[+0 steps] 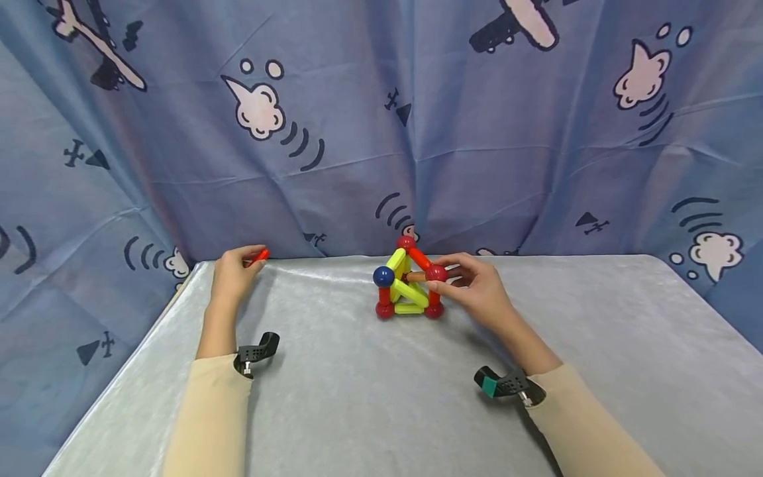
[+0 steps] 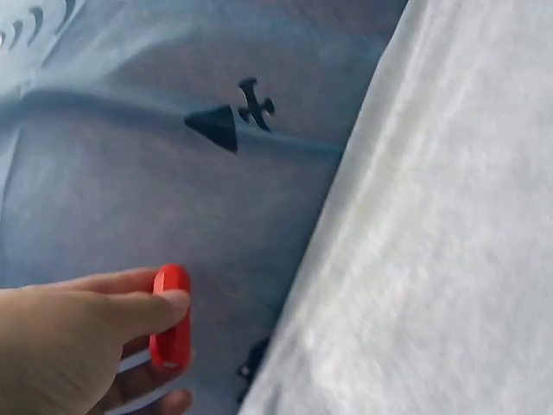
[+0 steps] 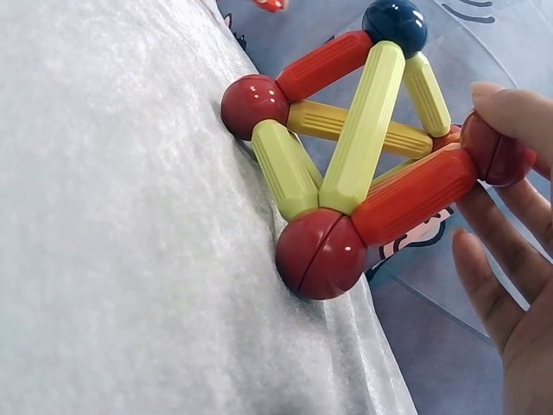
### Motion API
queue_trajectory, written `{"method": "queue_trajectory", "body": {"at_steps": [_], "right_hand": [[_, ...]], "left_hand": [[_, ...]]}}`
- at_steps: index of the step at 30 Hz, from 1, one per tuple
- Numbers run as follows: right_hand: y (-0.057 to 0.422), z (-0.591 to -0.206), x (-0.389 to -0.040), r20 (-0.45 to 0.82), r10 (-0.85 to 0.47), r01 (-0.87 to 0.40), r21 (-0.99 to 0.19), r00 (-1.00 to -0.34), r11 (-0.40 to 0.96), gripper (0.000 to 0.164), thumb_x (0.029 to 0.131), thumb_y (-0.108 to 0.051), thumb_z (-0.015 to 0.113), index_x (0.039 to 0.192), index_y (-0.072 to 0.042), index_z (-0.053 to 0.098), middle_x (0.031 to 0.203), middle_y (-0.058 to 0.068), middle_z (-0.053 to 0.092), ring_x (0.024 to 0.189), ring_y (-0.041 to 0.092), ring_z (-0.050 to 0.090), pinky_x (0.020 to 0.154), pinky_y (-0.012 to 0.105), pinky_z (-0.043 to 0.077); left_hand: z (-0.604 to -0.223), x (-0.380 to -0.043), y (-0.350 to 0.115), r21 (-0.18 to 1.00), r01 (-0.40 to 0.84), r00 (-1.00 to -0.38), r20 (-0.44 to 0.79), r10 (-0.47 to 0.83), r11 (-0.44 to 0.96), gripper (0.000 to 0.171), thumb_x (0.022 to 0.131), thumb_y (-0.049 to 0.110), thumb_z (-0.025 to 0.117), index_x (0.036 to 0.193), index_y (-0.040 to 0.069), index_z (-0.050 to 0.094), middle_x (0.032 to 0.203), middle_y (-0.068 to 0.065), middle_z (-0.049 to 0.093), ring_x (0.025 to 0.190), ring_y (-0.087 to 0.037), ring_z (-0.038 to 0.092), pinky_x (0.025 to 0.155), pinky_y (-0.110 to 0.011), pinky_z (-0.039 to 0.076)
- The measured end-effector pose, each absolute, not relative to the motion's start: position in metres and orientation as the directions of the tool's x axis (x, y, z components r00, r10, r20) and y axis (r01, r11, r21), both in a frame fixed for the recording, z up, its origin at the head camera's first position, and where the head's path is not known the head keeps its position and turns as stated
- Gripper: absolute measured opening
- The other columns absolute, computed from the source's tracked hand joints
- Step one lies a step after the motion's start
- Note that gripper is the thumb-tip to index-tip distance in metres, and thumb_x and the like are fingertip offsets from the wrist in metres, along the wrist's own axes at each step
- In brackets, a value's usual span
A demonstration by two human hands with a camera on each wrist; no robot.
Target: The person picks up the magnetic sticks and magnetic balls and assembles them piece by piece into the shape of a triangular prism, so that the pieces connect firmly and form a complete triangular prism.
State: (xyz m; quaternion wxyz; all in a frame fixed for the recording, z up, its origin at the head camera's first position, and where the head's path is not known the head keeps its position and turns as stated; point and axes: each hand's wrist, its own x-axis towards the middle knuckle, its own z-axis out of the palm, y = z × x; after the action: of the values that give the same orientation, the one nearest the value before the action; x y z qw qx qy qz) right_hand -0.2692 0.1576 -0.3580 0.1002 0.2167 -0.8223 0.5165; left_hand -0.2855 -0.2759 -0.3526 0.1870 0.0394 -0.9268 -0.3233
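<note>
A magnetic stick-and-ball structure [image 1: 410, 289] stands on the table toward the back. It joins yellow-green, orange-yellow and red sticks with several red balls and one blue ball [image 1: 384, 276]. My right hand [image 1: 477, 291] holds the red ball [image 3: 497, 149] at the structure's upper right corner, thumb on its near side and fingers partly hidden behind. Off to the left, near the table's back edge, my left hand [image 1: 234, 275] pinches a red magnetic stick [image 2: 173, 318] between thumb and fingers. That stick is apart from the structure.
A pale cloth covers the table [image 1: 334, 397]. Right behind its back edge hangs a blue curtain [image 1: 334, 132] printed with planes and clouds. Black camera mounts [image 1: 257, 351] sit on both wrists.
</note>
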Motion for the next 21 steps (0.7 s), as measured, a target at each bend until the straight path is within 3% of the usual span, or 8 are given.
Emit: {"method": "queue_trajectory", "body": {"at_steps": [2, 7, 11, 21], "right_hand": [[0.158, -0.358, -0.269, 0.387, -0.256, -0.459, -0.808, -0.886, 0.369, 0.035, 0.088, -0.019, 0.08, 0.12, -0.008, 0.07, 0.118, 0.011, 0.069, 0.097, 0.022, 0.07, 0.079, 0.021, 0.058], [0.157, -0.358, -0.269, 0.379, -0.254, -0.45, -0.818, -0.89, 0.359, 0.035, 0.087, -0.018, 0.081, 0.118, -0.008, 0.07, 0.117, 0.011, 0.069, 0.098, 0.025, 0.069, 0.079, 0.019, 0.057], [0.154, -0.357, -0.269, 0.376, -0.256, -0.448, -0.822, -0.891, 0.351, 0.034, 0.086, -0.019, 0.081, 0.117, -0.008, 0.07, 0.116, 0.011, 0.069, 0.097, 0.024, 0.069, 0.079, 0.022, 0.058], [0.158, -0.359, -0.269, 0.38, -0.252, -0.45, -0.818, -0.89, 0.358, 0.035, 0.087, -0.019, 0.08, 0.119, -0.008, 0.07, 0.117, 0.011, 0.069, 0.098, 0.025, 0.069, 0.079, 0.022, 0.058]], "left_hand": [[-0.348, -0.286, -0.272, 0.604, 0.092, -0.939, 0.316, -0.133, 0.791, 0.034, 0.098, 0.009, 0.065, 0.131, 0.003, 0.067, 0.121, -0.023, 0.071, 0.105, -0.039, 0.068, 0.096, -0.049, 0.046], [-0.333, -0.287, -0.258, 0.609, 0.154, -0.965, 0.261, -0.013, 0.778, 0.035, 0.1, 0.014, 0.063, 0.134, 0.006, 0.064, 0.124, -0.021, 0.07, 0.11, -0.039, 0.066, 0.1, -0.052, 0.047], [-0.316, -0.281, -0.235, 0.613, 0.199, -0.963, 0.269, 0.034, 0.765, 0.035, 0.101, 0.019, 0.064, 0.135, 0.011, 0.063, 0.125, -0.017, 0.069, 0.114, -0.037, 0.066, 0.095, -0.052, 0.054], [-0.294, -0.269, -0.143, 0.584, 0.536, -0.83, 0.495, 0.256, 0.61, 0.031, 0.095, 0.014, 0.071, 0.126, 0.012, 0.07, 0.115, -0.008, 0.074, 0.098, -0.022, 0.071, 0.089, -0.038, 0.06]]}}
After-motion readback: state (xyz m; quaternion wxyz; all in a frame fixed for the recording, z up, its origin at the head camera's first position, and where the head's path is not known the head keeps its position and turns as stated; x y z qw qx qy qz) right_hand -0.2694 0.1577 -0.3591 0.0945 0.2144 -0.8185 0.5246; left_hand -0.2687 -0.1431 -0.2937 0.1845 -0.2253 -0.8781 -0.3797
